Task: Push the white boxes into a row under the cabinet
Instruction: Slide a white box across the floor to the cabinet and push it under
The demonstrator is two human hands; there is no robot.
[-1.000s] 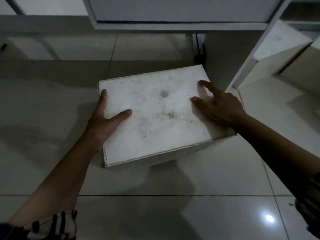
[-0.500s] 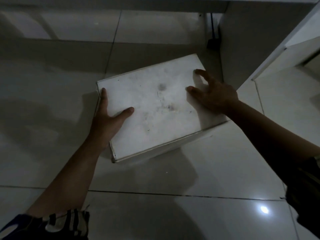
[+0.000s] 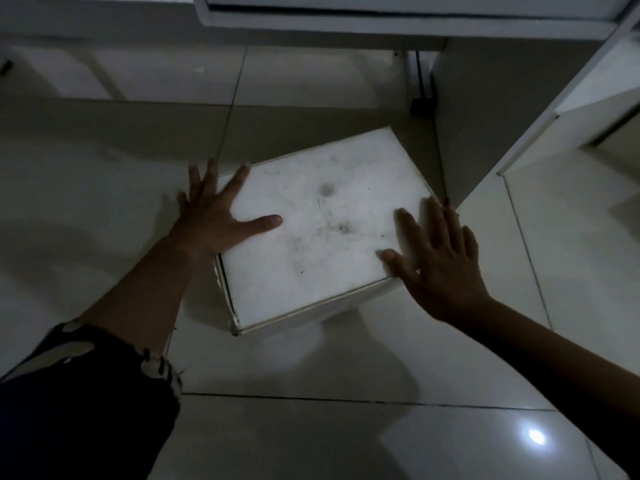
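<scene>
A white box (image 3: 322, 230) with a smudged top sits on the tiled floor, turned at an angle, its far corner just under the cabinet (image 3: 398, 19). My left hand (image 3: 214, 213) lies at the box's left edge with fingers spread, thumb resting on the top. Over the box's near right corner is my right hand (image 3: 440, 261), fingers spread and blurred; whether it touches the box I cannot tell. Neither hand grips anything.
A white upright cabinet panel (image 3: 460, 133) stands right beside the box's right corner. Another white box (image 3: 595, 109) sits beyond it at the right. A dark cable and plug (image 3: 420, 102) hang behind. Glossy floor tiles (image 3: 311, 427) stretch toward me.
Both hands have loosened from the box sides to open, spread fingers. The box has turned further and moved toward the cabinet panel at the right.
</scene>
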